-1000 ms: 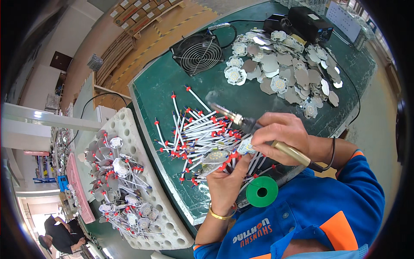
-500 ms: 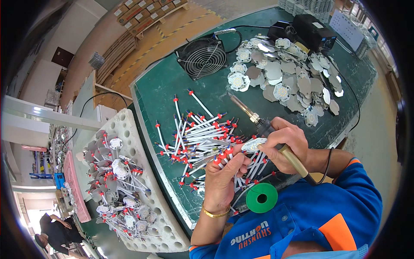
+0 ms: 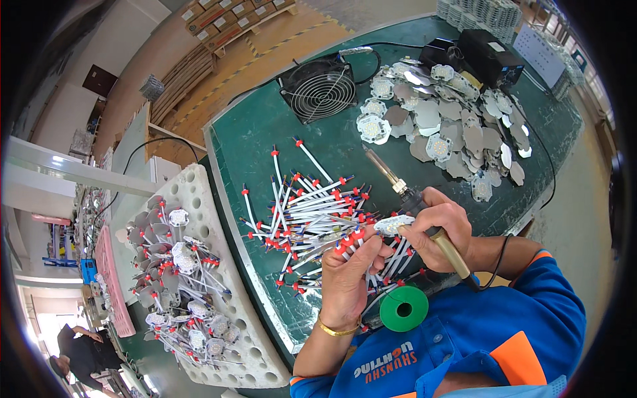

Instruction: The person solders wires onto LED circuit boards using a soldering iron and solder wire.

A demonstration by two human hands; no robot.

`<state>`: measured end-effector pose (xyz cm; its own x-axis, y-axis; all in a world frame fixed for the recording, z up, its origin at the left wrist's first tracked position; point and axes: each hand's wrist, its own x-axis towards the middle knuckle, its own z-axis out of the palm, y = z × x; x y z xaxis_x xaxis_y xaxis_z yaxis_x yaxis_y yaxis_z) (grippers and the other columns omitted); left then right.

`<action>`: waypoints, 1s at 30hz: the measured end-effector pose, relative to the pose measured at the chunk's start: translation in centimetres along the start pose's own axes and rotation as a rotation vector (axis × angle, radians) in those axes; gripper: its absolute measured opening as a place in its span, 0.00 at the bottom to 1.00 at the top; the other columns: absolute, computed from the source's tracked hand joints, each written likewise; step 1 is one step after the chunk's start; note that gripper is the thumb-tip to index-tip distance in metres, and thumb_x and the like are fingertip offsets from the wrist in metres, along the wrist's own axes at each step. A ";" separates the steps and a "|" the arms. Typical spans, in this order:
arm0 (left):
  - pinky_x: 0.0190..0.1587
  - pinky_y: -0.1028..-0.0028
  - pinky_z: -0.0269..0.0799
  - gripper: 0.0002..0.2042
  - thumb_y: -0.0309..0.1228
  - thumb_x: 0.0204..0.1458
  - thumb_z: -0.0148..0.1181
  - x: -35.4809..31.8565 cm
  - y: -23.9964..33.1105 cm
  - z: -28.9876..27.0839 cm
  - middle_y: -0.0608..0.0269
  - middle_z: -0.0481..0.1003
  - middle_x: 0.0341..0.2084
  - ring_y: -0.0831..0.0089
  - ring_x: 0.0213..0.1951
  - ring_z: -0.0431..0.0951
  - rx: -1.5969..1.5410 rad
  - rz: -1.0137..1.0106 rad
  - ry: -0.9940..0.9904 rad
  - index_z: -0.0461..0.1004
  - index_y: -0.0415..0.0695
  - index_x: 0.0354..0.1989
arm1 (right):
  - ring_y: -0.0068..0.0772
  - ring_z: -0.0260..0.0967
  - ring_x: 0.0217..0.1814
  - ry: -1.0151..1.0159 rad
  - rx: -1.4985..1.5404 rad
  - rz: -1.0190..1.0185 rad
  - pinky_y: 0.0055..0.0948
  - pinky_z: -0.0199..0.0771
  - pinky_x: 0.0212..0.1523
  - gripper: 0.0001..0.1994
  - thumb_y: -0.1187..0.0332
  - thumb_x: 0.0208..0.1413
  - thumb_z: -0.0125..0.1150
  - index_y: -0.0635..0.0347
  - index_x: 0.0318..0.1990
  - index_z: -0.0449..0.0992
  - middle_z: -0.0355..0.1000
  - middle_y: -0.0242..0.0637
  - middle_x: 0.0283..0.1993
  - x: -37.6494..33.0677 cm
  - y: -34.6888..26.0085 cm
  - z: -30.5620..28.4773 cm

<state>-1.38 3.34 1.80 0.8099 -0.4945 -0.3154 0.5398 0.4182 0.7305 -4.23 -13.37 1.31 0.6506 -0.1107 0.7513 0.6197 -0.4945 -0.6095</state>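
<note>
By the blue cloth shirt (image 3: 411,358) sits a flat green plastic spool (image 3: 391,318), presumably for easy reach. Just beyond, the left hand (image 3: 348,278) is closed on several white cables with red collars (image 3: 350,243), thumb across them, ends fanned upward. The right hand (image 3: 441,225) pinches a thin silvery flat board (image 3: 391,224) beside those ends while also gripping a gold-handled soldering iron (image 3: 451,255), its metal tip angled away, I'd guess to spare the fingers. Farther off lie loose white cables (image 3: 318,205), then heaped silvery boards (image 3: 458,126).

Black fan (image 3: 322,93) with round grille, stacked cardboard boxes (image 3: 222,23), pink crate (image 3: 114,284), distant person (image 3: 85,353) in black.
</note>
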 end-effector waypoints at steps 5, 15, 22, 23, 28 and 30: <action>0.25 0.83 0.64 0.09 0.24 0.48 0.57 -0.4 0.0 0.2 0.58 0.76 0.24 0.80 0.22 0.71 0.029 0.008 0.039 0.74 0.40 0.39 | 0.29 0.52 0.16 -0.020 0.018 -0.019 0.27 0.50 0.13 0.13 0.81 0.38 0.62 0.59 0.29 0.66 0.61 0.32 0.18 -0.3 -0.2 0.0; 0.29 0.81 0.70 0.09 0.20 0.45 0.59 -2.4 1.4 0.4 0.61 0.75 0.27 0.78 0.27 0.75 0.256 0.140 0.174 0.74 0.38 0.37 | 0.32 0.58 0.17 -0.168 0.006 -0.178 0.29 0.56 0.14 0.11 0.71 0.42 0.63 0.59 0.32 0.67 0.63 0.37 0.22 -1.1 -0.4 -2.9; 0.36 0.80 0.69 0.09 0.19 0.44 0.60 -3.7 2.0 0.6 0.64 0.74 0.31 0.81 0.32 0.72 0.414 0.124 0.185 0.74 0.37 0.36 | 0.33 0.63 0.20 -0.389 0.255 -0.286 0.28 0.64 0.19 0.08 0.66 0.45 0.57 0.57 0.32 0.69 0.59 0.33 0.20 -0.3 -2.0 -6.5; 0.36 0.80 0.69 0.09 0.18 0.44 0.60 -3.7 2.0 0.6 0.64 0.74 0.31 0.81 0.32 0.72 0.421 0.090 0.193 0.74 0.37 0.36 | 0.30 0.62 0.18 -0.367 0.249 -0.272 0.26 0.64 0.18 0.08 0.68 0.42 0.57 0.56 0.33 0.70 0.58 0.32 0.19 -0.4 -2.2 -6.4; 0.35 0.80 0.70 0.09 0.18 0.43 0.60 -4.2 2.3 1.0 0.65 0.74 0.30 0.81 0.31 0.72 0.460 0.059 0.181 0.74 0.36 0.35 | 0.27 0.60 0.16 -0.355 0.322 -0.268 0.23 0.62 0.17 0.10 0.70 0.39 0.57 0.55 0.34 0.73 0.57 0.31 0.17 -0.8 -2.3 -6.3; 0.35 0.80 0.70 0.09 0.18 0.42 0.61 -4.5 2.3 0.8 0.65 0.75 0.29 0.81 0.31 0.72 0.433 0.119 0.171 0.74 0.35 0.35 | 0.26 0.60 0.15 -0.367 0.354 -0.265 0.22 0.62 0.17 0.10 0.70 0.39 0.57 0.55 0.33 0.73 0.57 0.30 0.17 -0.7 -2.4 -6.4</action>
<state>-3.99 5.91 5.41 0.9061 -0.3151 -0.2823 0.3247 0.0904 0.9415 -8.94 -17.62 3.83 0.5234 0.3155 0.7915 0.8506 -0.1386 -0.5072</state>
